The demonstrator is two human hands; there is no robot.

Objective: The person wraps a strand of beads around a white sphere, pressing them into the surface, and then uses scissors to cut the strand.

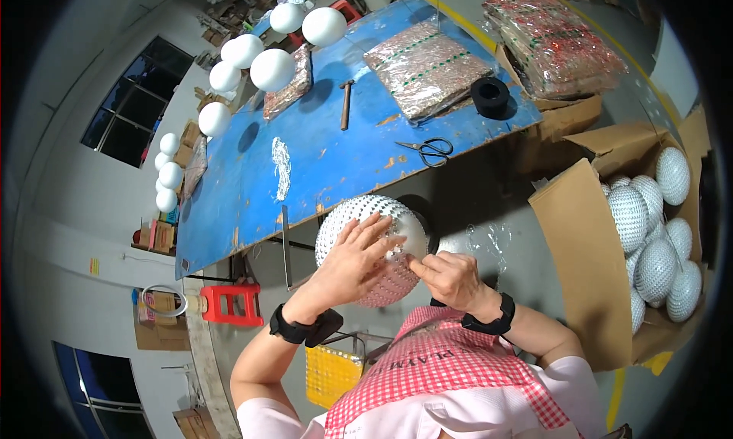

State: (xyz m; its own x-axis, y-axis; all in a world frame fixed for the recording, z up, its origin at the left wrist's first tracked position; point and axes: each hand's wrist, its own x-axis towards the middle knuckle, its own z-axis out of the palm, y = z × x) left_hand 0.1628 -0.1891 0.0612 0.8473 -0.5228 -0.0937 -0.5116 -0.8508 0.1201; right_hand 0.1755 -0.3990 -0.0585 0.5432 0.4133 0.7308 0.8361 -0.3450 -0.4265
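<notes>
Before me, near the table's front edge, is a large white ball (365, 207) covered in rows of small silvery studs. A smooth white patch (411, 231) shows on its right side. Across its upper face lies my left hand (350, 262), palm down with the fingers spread. My right hand (452, 280) is closed, its thumb and index finger pressed together against the ball's right side. Whatever is in that pinch is too small or too hidden to name. Both wrists wear black bands. What bears the ball's weight underneath is hidden.
The blue table (321, 156) carries a hammer (346, 105), scissors (429, 150), a black tape roll (489, 97), a silvery strand bundle (282, 169) and a plastic-wrapped pack (427, 65). Plain white balls (272, 70) hang at left. On my right, a carton (580, 263) holds several studded balls (657, 269).
</notes>
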